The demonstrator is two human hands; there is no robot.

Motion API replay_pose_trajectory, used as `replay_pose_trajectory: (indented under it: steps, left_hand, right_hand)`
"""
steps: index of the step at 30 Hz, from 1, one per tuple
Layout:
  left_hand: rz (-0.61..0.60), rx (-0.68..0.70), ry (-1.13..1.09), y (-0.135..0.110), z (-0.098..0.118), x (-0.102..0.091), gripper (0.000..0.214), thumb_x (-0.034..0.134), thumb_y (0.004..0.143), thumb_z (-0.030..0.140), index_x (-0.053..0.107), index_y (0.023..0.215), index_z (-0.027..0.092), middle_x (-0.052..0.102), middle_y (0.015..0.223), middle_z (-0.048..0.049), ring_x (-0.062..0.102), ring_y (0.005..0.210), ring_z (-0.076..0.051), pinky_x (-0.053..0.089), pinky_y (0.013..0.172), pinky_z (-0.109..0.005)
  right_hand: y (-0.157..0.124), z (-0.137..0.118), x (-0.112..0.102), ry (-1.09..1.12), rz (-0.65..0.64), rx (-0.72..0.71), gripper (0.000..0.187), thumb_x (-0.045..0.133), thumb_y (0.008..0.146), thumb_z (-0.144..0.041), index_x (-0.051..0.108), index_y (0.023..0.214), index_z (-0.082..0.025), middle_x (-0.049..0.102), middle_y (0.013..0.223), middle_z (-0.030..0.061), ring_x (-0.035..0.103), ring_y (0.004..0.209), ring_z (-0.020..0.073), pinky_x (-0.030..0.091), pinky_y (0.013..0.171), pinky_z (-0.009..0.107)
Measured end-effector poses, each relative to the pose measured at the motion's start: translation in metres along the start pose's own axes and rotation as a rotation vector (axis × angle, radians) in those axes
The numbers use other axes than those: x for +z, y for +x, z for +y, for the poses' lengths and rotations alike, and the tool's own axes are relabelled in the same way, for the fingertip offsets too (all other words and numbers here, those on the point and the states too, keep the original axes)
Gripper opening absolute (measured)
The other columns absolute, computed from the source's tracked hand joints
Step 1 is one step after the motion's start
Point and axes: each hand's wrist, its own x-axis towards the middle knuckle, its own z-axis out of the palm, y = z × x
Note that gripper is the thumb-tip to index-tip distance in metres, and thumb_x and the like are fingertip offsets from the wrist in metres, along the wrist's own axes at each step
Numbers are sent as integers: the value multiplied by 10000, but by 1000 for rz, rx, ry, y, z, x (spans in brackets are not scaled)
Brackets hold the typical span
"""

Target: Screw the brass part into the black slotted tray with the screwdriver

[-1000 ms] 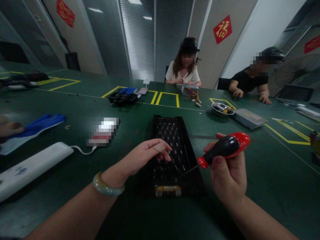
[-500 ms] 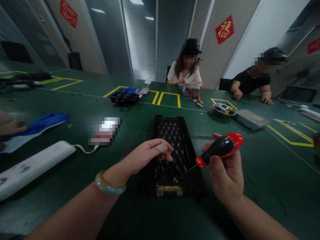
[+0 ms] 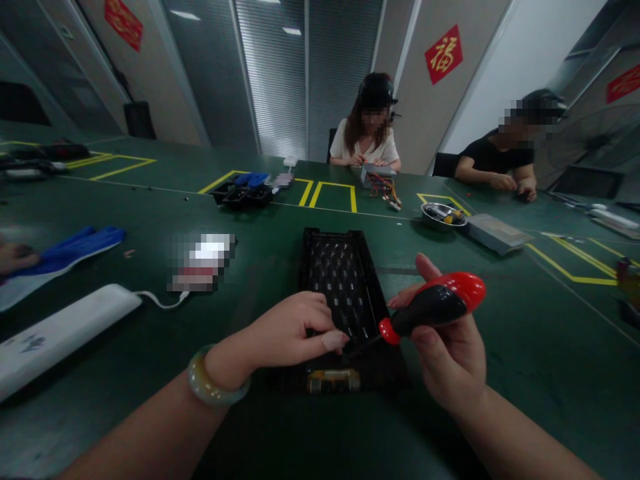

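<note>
A black perforated plastic tray-like part (image 3: 340, 273) lies lengthwise on the green table in front of me, with a small yellowish connector (image 3: 333, 380) at its near end. My right hand (image 3: 450, 360) grips a screwdriver (image 3: 433, 305) with a black and red handle, its thin shaft slanting down-left to the part's near end. My left hand (image 3: 290, 333), a pale green bangle on its wrist, rests on the part with fingers curled, thumb and fingertips pinched right at the screwdriver tip. What they pinch is too small to see.
Two other people sit across the table, one by a metal box with coloured wires (image 3: 383, 183). A metal bowl (image 3: 443, 215), a grey flat box (image 3: 497, 233), black trays (image 3: 243, 193), a blue glove (image 3: 65, 250) and a white power strip (image 3: 60, 330) lie around.
My left hand has slid toward me along the part and closed into a pinch at the screwdriver tip. The right hand with the screwdriver shifted slightly left and lower.
</note>
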Motion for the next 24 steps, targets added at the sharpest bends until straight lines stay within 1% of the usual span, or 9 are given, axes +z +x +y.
replay_pose_trajectory:
  steps: [4,6,8,10,13,15,17,21,24]
  left_hand:
    - [-44,41,118,2,1,-3,299,547,1014,372,777,897,221,738,778,-19,598,840,-182,396,812,-340]
    - [-61,58,130,2,2,-4,305,538,1016,364,777,897,215,735,775,-20,596,827,-183,391,798,-343]
    - [-71,69,129,2,3,-3,298,536,1016,352,777,909,214,733,773,-18,595,822,-183,390,795,-343]
    - [-72,69,118,1,2,-2,283,543,1012,346,778,925,214,734,774,-14,592,822,-182,393,796,-341]
    - [-66,58,99,0,0,0,272,546,1011,349,777,958,215,753,827,-15,593,852,-187,403,810,-343]
    - [-59,52,89,-1,-1,0,264,541,1014,341,774,994,219,763,878,-16,595,870,-187,408,823,-345]
    - [-49,52,76,-2,-2,0,255,536,1016,325,772,1024,226,766,900,-10,593,869,-181,412,828,-344]
    - [-45,60,59,-2,-2,0,242,540,1016,308,769,1044,232,771,906,-1,595,860,-171,422,830,-336]
    - [-55,68,57,-2,-3,1,240,541,1015,305,768,1043,232,775,900,0,601,854,-174,428,829,-338]
  right_hand:
    - [0,1,-3,-39,-9,-7,539,651,924,-217,509,1437,-299,643,1229,35,633,985,154,546,883,294]
    - [-1,2,-5,-105,-5,-18,472,661,917,-220,569,1372,-305,617,1300,40,627,1034,171,519,957,326]
    - [-2,3,-6,-168,6,-22,447,665,916,-234,583,1348,-313,633,1283,44,619,1079,201,474,1037,383]
    - [-4,3,-6,-202,25,-9,527,669,915,-256,521,1416,-324,663,1220,50,625,1071,226,466,1047,432]
    - [-3,2,-3,-202,84,15,637,672,913,-283,427,1498,-327,674,1151,59,645,972,220,540,912,412]
    - [0,0,-2,-166,131,14,624,655,922,-296,429,1502,-325,674,1062,44,638,875,189,563,788,353]
    - [4,-2,0,-117,180,15,586,628,937,-305,448,1494,-324,658,971,22,609,802,157,549,696,296]
    - [9,-3,0,-86,255,69,499,625,937,-304,535,1428,-325,619,959,12,581,810,137,538,714,267]
    - [9,0,1,-99,227,112,522,630,935,-313,517,1444,-337,613,959,17,578,805,157,541,732,305]
